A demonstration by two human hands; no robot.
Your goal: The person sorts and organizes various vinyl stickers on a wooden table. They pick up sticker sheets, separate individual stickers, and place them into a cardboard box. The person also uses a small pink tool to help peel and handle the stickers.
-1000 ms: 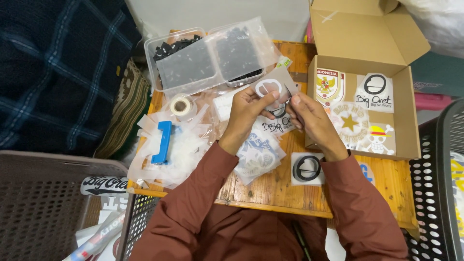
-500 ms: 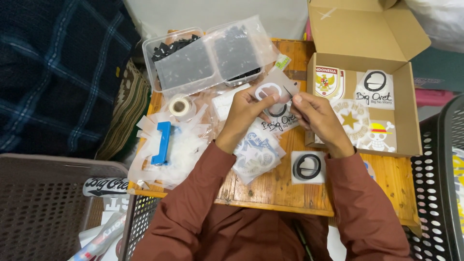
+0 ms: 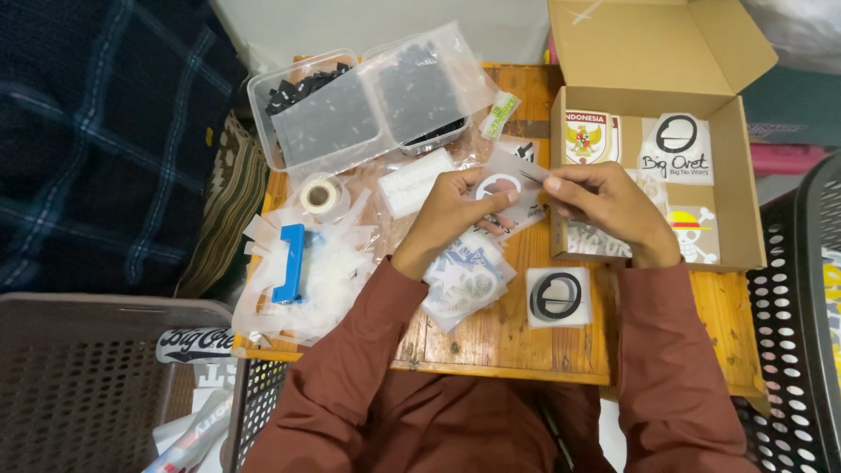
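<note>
Sticker sheet (image 3: 506, 188), translucent with a white ring on it, is sitting above the middle of the wooden worktop (image 3: 491, 337), held between both hands. Left hand (image 3: 451, 215) is pinching its lower left edge, thumb on top and fingers curled under. Right hand (image 3: 604, 206) is closing thumb and forefinger on the sheet's upper right corner, at about two o'clock from the ring.

Nearest the person, rust-red sleeves (image 3: 350, 385) are crossing the worktop's front edge. Just beyond, a square sticker with a black ring (image 3: 558, 298) is lying flat at five o'clock from the hands, and a pile of printed stickers in clear sleeves (image 3: 462, 278) is resting at seven o'clock, partly under the left wrist. At nine o'clock a blue plastic tool (image 3: 289, 263) is lying on a heap of clear film scraps, with a roll of tape (image 3: 319, 194) just past it.

Farther out, at eleven o'clock, a clear plastic tub of black pieces (image 3: 320, 114) is standing beside a clear bag of black pieces (image 3: 420, 88). At two o'clock an open cardboard box (image 3: 653, 52) is holding stickers. Dark perforated crates (image 3: 79, 385) are flanking the worktop, and a dark plaid cloth (image 3: 96, 131) is lying at the far left.
</note>
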